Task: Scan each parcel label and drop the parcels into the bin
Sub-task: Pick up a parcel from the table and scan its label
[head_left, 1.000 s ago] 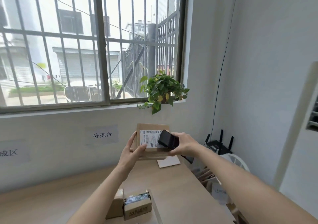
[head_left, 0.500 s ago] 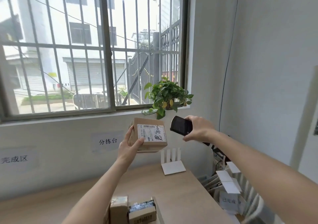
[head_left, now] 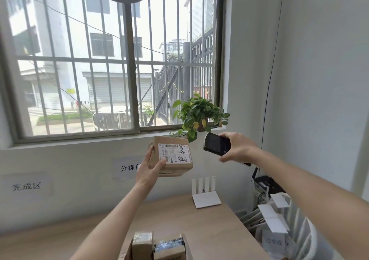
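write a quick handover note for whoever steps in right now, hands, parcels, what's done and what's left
Left hand grips a cardboard parcel raised in the air, label facing the camera.
Right hand holds the scanner to the parcel's right, apart from it.
More parcels wait on the table at the near edge.
The white bin, lower right, already holds parcels.
Left: if the held parcel's scan registered, drop it in the bin, then scan and drop the rest.

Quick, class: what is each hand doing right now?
Left hand: holds the labelled parcel up.
Right hand: grips the black scanner, beside the parcel and apart from it.
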